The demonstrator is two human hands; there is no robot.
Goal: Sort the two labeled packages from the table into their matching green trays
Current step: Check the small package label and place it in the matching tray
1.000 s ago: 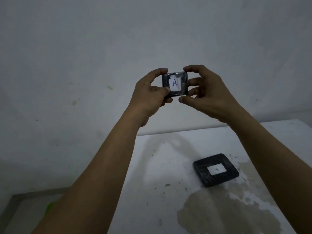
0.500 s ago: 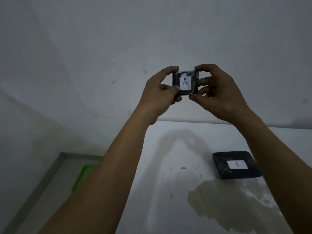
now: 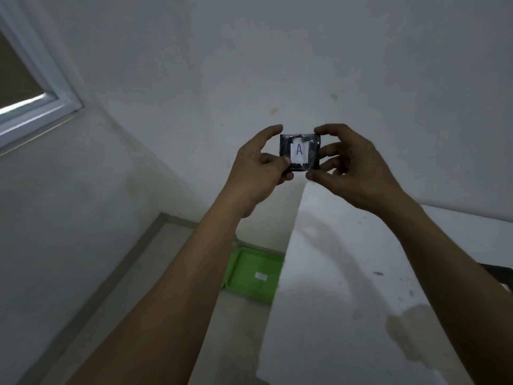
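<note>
I hold a small black package [image 3: 300,155] with a white label marked "A" up in front of the wall. My left hand [image 3: 256,170] pinches its left side and my right hand [image 3: 352,168] pinches its right side. A green tray [image 3: 251,275] with a small white label lies on the floor below, left of the white table [image 3: 347,287]. A dark sliver at the right edge, behind my right forearm, is the second black package [image 3: 497,273] on the table; its label is hidden.
A window [image 3: 25,87] with a white frame sits in the left wall. A grey baseboard runs along the floor by the walls. A dark stain [image 3: 410,332] marks the table near my right forearm.
The view has swung left: the green tray and a window have come into sight, and the second package has slid to the right edge. Both hands still hold the "A" package raised.
</note>
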